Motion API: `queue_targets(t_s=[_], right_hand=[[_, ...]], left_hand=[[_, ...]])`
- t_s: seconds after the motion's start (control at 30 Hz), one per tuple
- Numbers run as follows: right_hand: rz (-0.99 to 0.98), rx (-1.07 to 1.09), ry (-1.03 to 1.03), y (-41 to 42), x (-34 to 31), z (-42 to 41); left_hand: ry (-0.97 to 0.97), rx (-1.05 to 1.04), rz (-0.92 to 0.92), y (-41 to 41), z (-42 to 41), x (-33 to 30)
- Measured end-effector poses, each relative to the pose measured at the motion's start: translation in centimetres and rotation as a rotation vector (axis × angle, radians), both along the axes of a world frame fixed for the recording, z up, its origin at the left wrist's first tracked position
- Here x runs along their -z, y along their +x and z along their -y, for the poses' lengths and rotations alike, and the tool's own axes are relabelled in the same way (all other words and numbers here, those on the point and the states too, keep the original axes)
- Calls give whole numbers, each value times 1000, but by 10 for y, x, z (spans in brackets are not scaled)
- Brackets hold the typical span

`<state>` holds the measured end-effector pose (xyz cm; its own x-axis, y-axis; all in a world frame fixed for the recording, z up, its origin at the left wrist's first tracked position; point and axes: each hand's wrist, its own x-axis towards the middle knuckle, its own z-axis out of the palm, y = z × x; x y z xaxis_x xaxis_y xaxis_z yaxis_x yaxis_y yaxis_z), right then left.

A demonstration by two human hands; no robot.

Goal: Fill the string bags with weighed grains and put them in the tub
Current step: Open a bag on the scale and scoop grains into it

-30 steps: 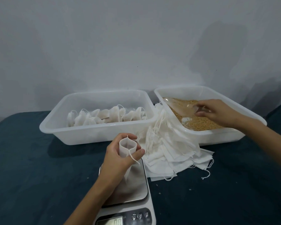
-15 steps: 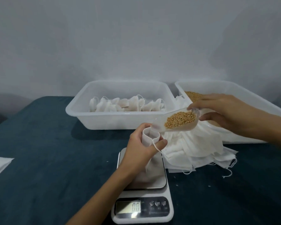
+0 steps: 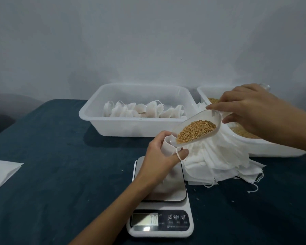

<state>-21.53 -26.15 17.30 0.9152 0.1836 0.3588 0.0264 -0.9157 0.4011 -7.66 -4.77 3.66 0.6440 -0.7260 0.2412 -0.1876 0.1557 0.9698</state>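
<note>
the left hand (image 3: 159, 156) grips an open string bag (image 3: 167, 147) over the kitchen scale (image 3: 160, 197), the right hand (image 3: 249, 110) pinching a clear scoop (image 3: 196, 129) of grain at its mouth—seemingly touching—so a quick tip could spill past the narrow opening.

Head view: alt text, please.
Right hand tips a clear plastic scoop of golden grain into a small white string bag that the left hand holds over a digital kitchen scale.
</note>
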Motion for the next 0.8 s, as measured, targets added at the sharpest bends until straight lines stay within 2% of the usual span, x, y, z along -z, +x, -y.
queue_targets(t_s=[0.8], right_hand=[[-21,16,-25,8,1,-2]], left_hand=[[-38,-11,-13,-2,-4,-8]])
